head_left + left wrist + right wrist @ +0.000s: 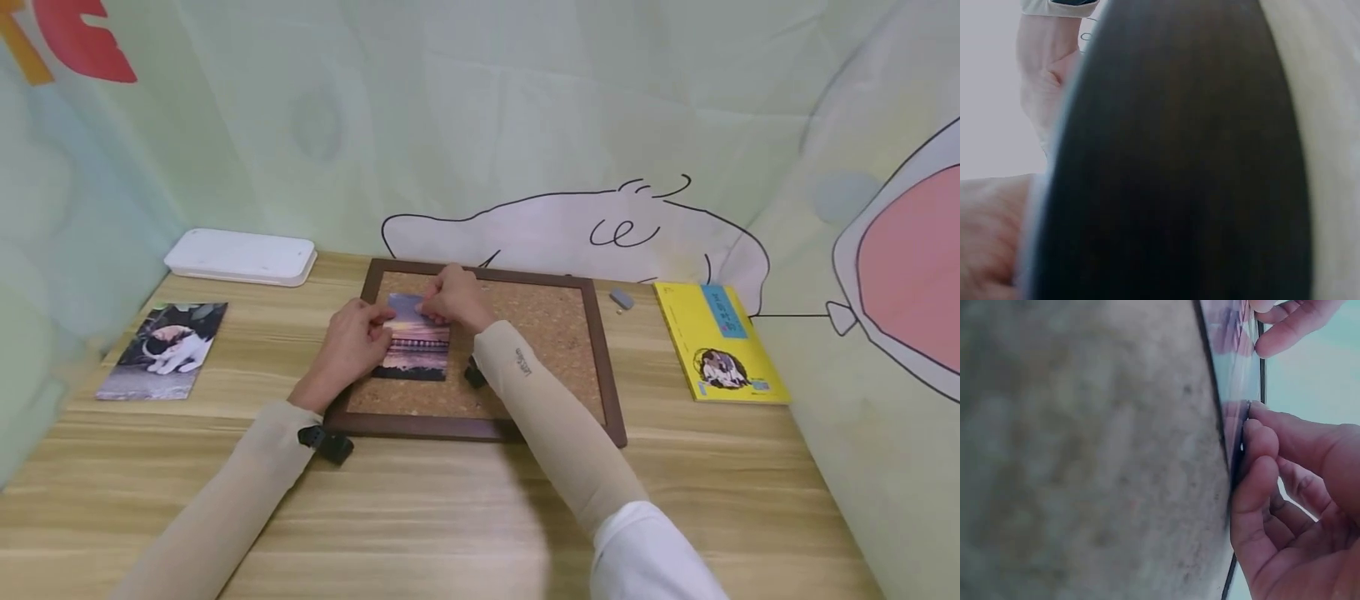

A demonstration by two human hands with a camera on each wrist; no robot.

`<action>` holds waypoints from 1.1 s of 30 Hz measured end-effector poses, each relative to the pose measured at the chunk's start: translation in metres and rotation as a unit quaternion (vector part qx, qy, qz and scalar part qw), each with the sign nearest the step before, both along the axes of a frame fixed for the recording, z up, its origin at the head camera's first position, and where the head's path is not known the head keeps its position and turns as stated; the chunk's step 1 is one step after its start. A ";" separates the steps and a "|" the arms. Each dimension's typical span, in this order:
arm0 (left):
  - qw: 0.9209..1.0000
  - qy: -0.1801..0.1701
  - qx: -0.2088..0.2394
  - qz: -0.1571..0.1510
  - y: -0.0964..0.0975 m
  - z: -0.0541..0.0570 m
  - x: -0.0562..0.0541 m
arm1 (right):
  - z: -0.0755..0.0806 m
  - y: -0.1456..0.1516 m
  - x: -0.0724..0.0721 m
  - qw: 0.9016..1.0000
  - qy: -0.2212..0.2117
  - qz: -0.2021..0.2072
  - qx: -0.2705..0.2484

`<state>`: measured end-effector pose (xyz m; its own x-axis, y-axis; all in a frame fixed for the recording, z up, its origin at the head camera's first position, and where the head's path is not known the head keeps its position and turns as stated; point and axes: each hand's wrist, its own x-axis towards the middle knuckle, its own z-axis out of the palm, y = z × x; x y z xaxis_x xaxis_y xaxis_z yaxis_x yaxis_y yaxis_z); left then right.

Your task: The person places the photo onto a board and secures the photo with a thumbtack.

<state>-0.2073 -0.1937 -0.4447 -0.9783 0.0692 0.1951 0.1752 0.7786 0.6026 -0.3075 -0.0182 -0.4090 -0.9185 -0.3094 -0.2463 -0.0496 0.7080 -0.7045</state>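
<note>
A sunset photo (412,360) with a dark lower edge lies over the left part of a brown-framed corkboard (536,358). My left hand (348,346) pinches the photo's left edge near its upper corner. At the upper right corner, the thumb and fingertips of my right hand (459,298) pinch it too. Seen from the right wrist, the glossy photo (1225,369) lies almost flat along the cork, with both hands at its edge. The dark board frame fills most of the left wrist view and hides much of the left hand (991,234).
A photo of cats (165,350) lies at the left, below a white case (242,257). Right of the board are a small grey block (621,298) and a yellow book (716,346). A printed cloth (465,125) hangs behind the wooden table (420,517).
</note>
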 end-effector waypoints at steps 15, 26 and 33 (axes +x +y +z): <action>0.998 0.054 0.021 -0.023 -0.018 0.012 -0.004 | 0.006 0.036 0.010 0.993 0.107 0.022 -0.037; 0.999 0.039 0.017 0.014 -0.053 0.027 0.005 | 0.012 0.088 0.013 0.994 0.100 0.003 -0.045; 0.998 0.043 -0.008 0.041 -0.081 0.027 0.014 | 0.017 0.124 0.019 0.995 0.099 -0.017 -0.028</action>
